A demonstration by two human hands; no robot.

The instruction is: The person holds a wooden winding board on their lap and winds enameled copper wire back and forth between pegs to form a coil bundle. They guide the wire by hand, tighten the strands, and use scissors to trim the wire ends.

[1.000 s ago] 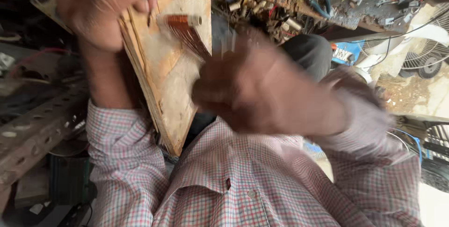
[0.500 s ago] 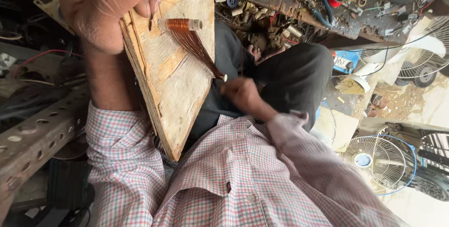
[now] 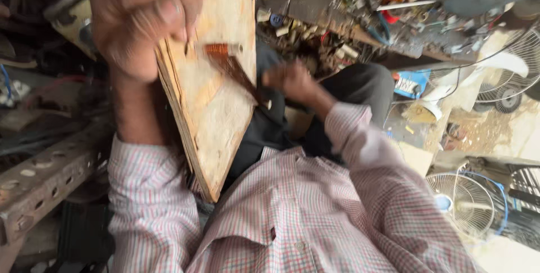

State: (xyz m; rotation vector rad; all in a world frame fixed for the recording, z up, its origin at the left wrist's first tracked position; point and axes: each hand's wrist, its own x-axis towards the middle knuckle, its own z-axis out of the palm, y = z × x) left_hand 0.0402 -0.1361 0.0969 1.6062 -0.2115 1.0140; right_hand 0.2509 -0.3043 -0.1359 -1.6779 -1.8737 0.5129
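Since half a second ago my right hand has lifted closer to the flat pale plywood board, fingers pinched on coppery wire strands fanning across it. My left hand grips the board's upper edge, fingers wrapped tight.

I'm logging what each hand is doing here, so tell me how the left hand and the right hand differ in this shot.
The left hand is raised near the top of the view, gripping the edge of the tilted wooden board; the right hand sits lower, beside the board's other edge. The left hand looks larger and blurrier, closer to the camera; the right hand looks smaller, holding strands of copper wire running from a small coil on the board. Both arms wear checked sleeves.
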